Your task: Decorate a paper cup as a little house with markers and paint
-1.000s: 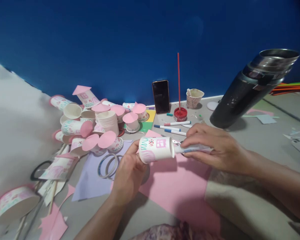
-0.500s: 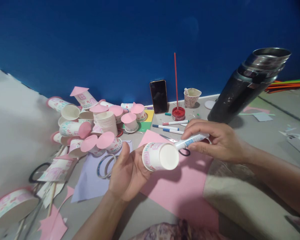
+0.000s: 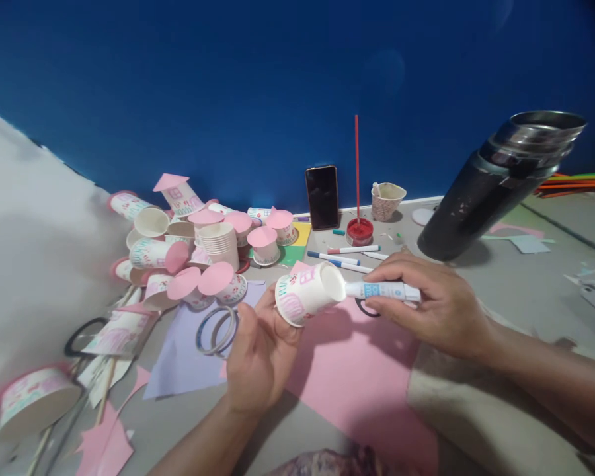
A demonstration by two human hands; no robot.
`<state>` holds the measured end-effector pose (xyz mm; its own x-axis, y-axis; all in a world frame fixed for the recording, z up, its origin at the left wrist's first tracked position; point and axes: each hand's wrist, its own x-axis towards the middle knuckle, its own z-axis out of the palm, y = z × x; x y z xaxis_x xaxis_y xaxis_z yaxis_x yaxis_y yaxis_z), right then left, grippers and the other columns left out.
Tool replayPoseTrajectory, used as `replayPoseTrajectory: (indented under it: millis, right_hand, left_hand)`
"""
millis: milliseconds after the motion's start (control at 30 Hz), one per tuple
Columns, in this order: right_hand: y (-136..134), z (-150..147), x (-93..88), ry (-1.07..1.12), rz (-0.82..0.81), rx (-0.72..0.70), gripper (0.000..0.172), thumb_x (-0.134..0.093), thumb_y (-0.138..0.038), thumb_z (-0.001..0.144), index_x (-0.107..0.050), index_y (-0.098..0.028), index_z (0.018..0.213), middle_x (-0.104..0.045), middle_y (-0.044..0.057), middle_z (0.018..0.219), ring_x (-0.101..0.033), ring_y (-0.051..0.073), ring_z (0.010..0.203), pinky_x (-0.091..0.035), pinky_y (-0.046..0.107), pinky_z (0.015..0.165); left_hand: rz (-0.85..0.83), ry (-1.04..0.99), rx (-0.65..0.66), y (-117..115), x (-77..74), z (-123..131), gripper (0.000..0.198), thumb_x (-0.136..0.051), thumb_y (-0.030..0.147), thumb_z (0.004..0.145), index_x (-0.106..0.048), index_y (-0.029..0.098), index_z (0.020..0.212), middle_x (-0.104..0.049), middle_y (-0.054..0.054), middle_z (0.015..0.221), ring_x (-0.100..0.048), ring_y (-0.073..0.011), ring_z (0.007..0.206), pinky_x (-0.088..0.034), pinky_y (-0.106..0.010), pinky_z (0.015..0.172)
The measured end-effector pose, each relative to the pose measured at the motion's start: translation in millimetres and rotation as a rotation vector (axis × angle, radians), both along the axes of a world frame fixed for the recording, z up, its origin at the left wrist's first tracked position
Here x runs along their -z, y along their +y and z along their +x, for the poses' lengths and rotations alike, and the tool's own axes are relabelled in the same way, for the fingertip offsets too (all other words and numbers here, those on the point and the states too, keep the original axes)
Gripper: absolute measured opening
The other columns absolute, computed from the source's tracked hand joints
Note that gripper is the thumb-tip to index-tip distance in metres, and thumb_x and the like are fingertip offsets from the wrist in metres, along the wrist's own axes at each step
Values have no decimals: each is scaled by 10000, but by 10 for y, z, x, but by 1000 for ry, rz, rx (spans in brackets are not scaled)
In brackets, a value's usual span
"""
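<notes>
My left hand is closed round a white paper cup drawn with pink and green marks. The cup lies tilted, its closed base turned to the right. In my right hand is a white and blue glue stick, pinched between thumb and fingers. Its tip meets the rim of the cup's base. Beneath both hands lies a sheet of pink paper. Scissors lie on it, mostly hidden, with one black handle loop showing below the glue stick.
Decorated cups with pink paper roofs crowd the left. Tape rolls lie on purple paper. Behind stand a phone, a red paint pot with a stick, and several markers. A black flask stands at right.
The cup has turned in my left hand, its base now facing further right. The glue stick has swung from slanted to nearly level, its tip still at the rim. The view has shifted slightly.
</notes>
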<state>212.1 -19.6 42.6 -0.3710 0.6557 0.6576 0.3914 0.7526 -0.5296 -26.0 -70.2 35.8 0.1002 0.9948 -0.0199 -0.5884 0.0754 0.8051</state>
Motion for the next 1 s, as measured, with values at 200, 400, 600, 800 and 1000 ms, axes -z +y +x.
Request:
replayPoseTrajectory:
  millis: [200, 400, 600, 800, 1000]
  right_hand:
    - [-103, -8, -45, -48, 109, -45, 122, -734, -231, 992, -717, -248, 1111, -803, 55, 918, -766, 217, 804, -612, 350, 720]
    - [-148, 1, -81, -174, 201, -5, 109, -691, -268, 1015, -714, -244, 1119, -802, 67, 899, -753, 233, 808, -592, 363, 684]
    - [-157, 35, -25, -260, 230, 33, 121, -670, -283, 1014, -760, -249, 1088, -781, 64, 908, -714, 231, 800, -536, 363, 681]
    - [-165, 79, -1, -354, 229, 27, 152, -620, -247, 1020, -772, -244, 1037, -758, 78, 907, -671, 228, 758, -469, 369, 630]
    - [-88, 131, -41, -375, 228, -1, 176, -582, -250, 1038, -757, -256, 1034, -748, 68, 908, -655, 214, 756, -455, 358, 613]
  left_hand:
    - [-49, 10, 34, -9, -12, 16, 760, -611, 755, 950, -650, 140, 1396, -724, -200, 1399, -593, -390, 1443, -538, -498, 1147]
    - [-42, 201, 4, -36, 102, 6, 769, -707, 833, 829, -717, 178, 1232, -762, -162, 1282, -701, -329, 1215, -572, -402, 1021]
    - [25, 167, 37, -64, 149, 17, 792, -752, 819, 800, -683, 222, 1315, -774, -120, 1256, -710, -314, 1215, -549, -391, 1054]
    - [-150, -27, 142, 32, 2, -76, 733, -563, 737, 990, -686, 114, 1355, -734, -205, 1389, -695, -352, 1309, -582, -423, 1056]
    - [-209, -213, 281, 118, 35, -219, 869, -350, 725, 1065, -464, 50, 1599, -663, -242, 1511, -638, -332, 1423, -604, -357, 976]
